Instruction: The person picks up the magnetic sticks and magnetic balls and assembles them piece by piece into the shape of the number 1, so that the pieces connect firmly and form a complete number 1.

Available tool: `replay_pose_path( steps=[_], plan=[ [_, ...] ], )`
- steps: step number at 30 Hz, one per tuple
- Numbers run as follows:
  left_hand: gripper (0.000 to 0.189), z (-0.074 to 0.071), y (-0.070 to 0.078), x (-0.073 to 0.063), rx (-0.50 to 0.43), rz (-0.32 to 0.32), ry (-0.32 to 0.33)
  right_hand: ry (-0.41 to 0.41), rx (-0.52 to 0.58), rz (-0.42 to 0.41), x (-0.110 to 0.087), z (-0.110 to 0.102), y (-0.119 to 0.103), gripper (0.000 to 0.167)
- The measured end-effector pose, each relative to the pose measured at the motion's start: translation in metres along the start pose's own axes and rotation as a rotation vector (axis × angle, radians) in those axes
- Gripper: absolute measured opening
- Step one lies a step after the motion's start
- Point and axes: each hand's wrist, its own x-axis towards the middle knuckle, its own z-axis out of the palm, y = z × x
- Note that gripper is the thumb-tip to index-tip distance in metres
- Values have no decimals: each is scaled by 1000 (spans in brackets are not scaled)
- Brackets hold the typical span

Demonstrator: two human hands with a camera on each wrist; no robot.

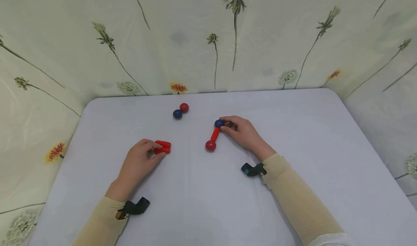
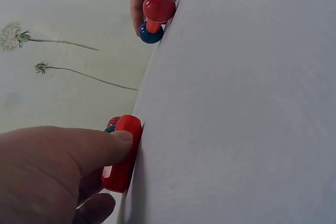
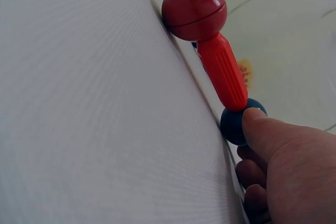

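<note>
L hand [image 1: 138, 161] pinches 2 adj. red rods [image 1: 166, 150]; R hand [image 1: 245, 133] pinches blue ball [image 1: 219, 123], conn. via red rod [image 1: 215, 134] to red ball [image 1: 210, 146].

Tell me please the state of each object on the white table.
Two red plastic-looking rods: side by side, gripped by the left hand.
Grooved red plastic-looking rod: a ball at each end; how firmly seated, unclear.
Glossy red ball: at that rod's near end, not held.
Glossy blue ball: at its far end, pinched by the right hand.
Second glossy red ball: loose, without rod.
Second glossy blue ball: loose, close beside it.
</note>
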Motion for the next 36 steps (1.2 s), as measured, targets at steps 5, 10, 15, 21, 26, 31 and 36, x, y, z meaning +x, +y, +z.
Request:
replay_pose_path(
  steps=[5, 10, 15, 21, 26, 31, 36],
  plan=[
    [20, 0, 0, -2, 13, -9, -33, 2, 8, -4, -1, -1, 0, 42],
    [24, -3, 1, -5, 5, -50, -65, -4, 8, -1, 0, 0, -1, 42],
    [29, -4, 4, -6, 28, -96, -112, -6, 0, 5, 0, 0, -1, 42],
    [29, -6, 8, -6, 21, -136, -141, -4, -3, 1, 0, -1, 0, 41],
    [25, -4, 11, -7, -12, -151, -129, -4, -6, 0, 0, 0, 0, 41],
    [25, -2, 19, -6, -82, -154, -122, -4, -9, -7, 0, 0, 1, 41],
    [26, 4, 27, -4, -120, -155, -134, 3, -6, -10, 0, 0, 2, 41]
  ],
)
